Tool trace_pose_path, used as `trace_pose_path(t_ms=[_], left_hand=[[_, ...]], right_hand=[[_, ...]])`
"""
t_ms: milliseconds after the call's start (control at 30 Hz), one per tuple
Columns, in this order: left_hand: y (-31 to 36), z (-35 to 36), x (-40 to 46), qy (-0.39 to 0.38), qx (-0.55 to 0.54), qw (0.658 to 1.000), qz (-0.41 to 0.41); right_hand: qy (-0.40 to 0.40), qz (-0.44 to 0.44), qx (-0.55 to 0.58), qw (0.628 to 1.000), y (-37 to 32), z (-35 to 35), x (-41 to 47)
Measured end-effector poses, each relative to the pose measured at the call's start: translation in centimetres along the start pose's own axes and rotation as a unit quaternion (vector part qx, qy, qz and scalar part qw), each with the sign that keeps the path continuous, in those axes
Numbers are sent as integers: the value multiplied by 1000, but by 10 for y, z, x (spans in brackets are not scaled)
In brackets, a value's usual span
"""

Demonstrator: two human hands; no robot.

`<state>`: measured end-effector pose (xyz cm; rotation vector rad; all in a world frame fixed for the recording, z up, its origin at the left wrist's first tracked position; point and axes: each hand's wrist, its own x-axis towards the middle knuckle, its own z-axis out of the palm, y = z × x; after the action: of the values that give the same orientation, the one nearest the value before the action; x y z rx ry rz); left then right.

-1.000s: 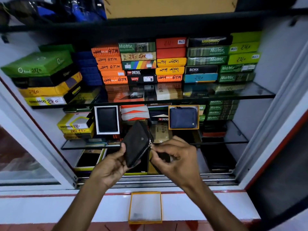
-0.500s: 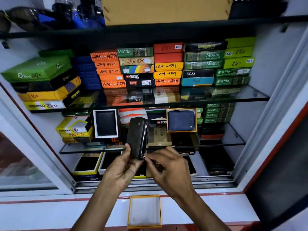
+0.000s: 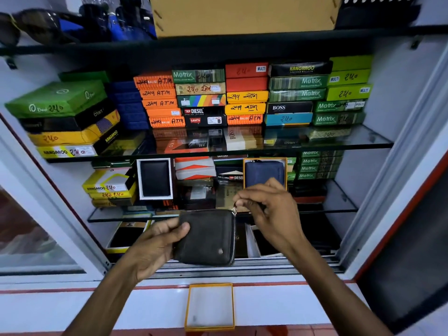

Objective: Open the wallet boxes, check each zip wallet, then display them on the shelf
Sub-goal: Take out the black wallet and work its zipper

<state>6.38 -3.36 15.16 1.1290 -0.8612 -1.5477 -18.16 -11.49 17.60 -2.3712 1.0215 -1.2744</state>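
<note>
A black zip wallet (image 3: pixel 208 236) lies flat in front of the cabinet, held from the left by my left hand (image 3: pixel 157 246), thumb on its top face. My right hand (image 3: pixel 269 212) pinches the metal zip pull (image 3: pixel 234 210) at the wallet's upper right corner. An open orange-rimmed box (image 3: pixel 209 286) with a pale inside sits on the white counter below my hands. On the middle glass shelf (image 3: pixel 339 209), a blue zip wallet (image 3: pixel 263 172) stands displayed in an orange-rimmed box, and a black wallet (image 3: pixel 155 178) stands in a white box.
Stacks of coloured wallet boxes (image 3: pixel 244 95) fill the upper glass shelf. More boxes (image 3: pixel 109 187) sit left and right on the middle shelf. Open boxes with dark wallets (image 3: pixel 126 236) lie on the bottom level. A sliding-door track (image 3: pixel 266 265) and white frame (image 3: pixel 412 166) border the cabinet.
The wallet has turned from standing on edge to lying flat. My right hand has risen with the zip pull, from the wallet's lower end to its upper right corner.
</note>
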Motion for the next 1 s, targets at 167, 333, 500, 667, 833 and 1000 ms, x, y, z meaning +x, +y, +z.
trace_pose_path(t_ms=[167, 333, 500, 667, 833, 1000], left_hand=[[11, 12, 1, -47, 47, 997, -35], [5, 37, 6, -78, 45, 992, -85], [0, 48, 5, 19, -23, 996, -79], [2, 43, 2, 100, -10, 995, -21], [2, 43, -10, 104, 101, 981, 129], [-8, 36, -23, 79, 259, 910, 315]], right_hand=[[-123, -12, 111, 986, 2, 9, 26], [-213, 0, 155, 965, 1, 32, 36], [-165, 221, 284, 918, 32, 31, 18], [-139, 385, 395, 822, 31, 6, -15], [-134, 270, 391, 870, 22, -5, -30], [-51, 97, 283, 953, 19, -8, -44]])
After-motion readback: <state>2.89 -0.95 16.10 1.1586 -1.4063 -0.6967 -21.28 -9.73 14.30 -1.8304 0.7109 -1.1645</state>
